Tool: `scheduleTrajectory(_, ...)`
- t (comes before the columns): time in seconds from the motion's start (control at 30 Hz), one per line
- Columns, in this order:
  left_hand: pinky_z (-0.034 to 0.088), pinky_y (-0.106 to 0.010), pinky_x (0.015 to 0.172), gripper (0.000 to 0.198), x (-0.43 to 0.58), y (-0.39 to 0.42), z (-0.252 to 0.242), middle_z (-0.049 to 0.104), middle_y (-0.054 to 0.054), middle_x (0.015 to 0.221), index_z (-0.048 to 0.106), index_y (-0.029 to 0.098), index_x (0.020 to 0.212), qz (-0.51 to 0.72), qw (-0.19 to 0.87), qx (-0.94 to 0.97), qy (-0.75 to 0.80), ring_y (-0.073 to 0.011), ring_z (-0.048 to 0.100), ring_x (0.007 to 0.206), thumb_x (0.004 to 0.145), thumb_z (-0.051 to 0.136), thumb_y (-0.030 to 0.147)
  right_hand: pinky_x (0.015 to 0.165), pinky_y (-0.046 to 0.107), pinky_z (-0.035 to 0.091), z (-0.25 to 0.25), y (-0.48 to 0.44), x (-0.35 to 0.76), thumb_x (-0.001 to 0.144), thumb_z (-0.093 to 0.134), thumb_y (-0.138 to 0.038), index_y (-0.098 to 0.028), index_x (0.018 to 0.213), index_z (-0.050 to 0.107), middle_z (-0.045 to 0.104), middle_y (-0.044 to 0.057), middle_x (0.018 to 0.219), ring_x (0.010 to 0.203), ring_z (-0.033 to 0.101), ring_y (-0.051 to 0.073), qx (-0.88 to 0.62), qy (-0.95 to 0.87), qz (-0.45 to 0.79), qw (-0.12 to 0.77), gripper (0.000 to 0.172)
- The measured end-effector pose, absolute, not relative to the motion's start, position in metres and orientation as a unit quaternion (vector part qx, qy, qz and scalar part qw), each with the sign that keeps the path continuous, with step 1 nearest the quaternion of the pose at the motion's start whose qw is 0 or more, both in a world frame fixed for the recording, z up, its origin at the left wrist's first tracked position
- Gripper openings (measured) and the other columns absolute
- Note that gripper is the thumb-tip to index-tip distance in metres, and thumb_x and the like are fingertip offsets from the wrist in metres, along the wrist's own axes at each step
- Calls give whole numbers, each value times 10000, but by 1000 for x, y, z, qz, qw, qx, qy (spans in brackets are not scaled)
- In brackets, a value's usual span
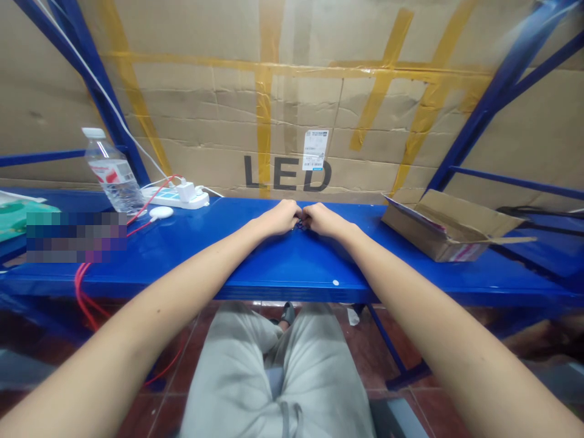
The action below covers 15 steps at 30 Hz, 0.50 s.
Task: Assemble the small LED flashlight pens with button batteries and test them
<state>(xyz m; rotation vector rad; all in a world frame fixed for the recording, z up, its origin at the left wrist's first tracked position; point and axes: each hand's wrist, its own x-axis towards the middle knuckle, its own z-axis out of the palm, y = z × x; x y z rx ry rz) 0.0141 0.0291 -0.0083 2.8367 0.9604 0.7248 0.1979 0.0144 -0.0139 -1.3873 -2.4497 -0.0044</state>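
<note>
From my head view I find the small dark piece between the fingertips, low over the middle of the blue bench, towards its back edge. It is tiny and mostly covered by fingers, so I cannot tell what it is or whether it touches the surface. My worry is a slip: with so little of it to grip, an uneven pull from either side could make it spring loose, and the smooth top would offer little to stop it skidding towards the back edge. The left hand and the right hand meet there, fingers curled inward and their tips close together at the piece; I cannot tell how firmly each one pinches it, or whether one merely steadies. Further out, on the right, an open cardboard box sits with its flaps spread. To the left I see a white power strip, a red cable draping over the front edge, and a water bottle. Behind everything stands a large taped carton marked LED.
</note>
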Motion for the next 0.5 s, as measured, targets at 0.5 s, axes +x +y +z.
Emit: scheduleTrajectory(0.5, 532, -341, 847, 139, -2, 33, 1, 759, -62, 925, 745, 176, 874, 371, 113, 834, 392, -202, 676, 875, 770, 670, 124, 680, 269, 404, -9, 16, 206, 809, 601, -98, -155, 839, 659, 715, 81, 853, 799, 610, 191, -488, -836, 28, 247, 87)
